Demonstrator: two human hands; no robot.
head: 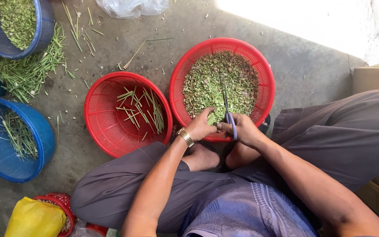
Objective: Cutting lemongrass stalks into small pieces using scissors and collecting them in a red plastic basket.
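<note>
The person sits cross-legged on the concrete floor [312,61], both hands meeting at the near rim of the red basket of chopped green pieces [266,83]. The left hand [200,126] has its grip closed around a small bundle of green stems [211,118], held just over that rim. The right hand [242,128] has its grip closed on the handles of a pair of scissors [227,109] – the blades reach out over the chopped heap, and whether they are parted is hard to make out. A gold wristwatch [185,137] sits on the left wrist.

Open floor lies beyond the basket, toward the bright sunlit patch at the top right. To the left the room is tight: a second red basket with a few cut stems [104,114] touches or nearly touches the first.

Further left, three blue baskets [44,131] are cut by the frame edge, with a loose pile of green stalks [27,70] between them. A clear plastic bag [130,8] is cut off at the top, a yellow bag [33,219] at the bottom left – it hides most of a small red container [60,199]. The bare feet [202,158] lie under the wrists
</note>
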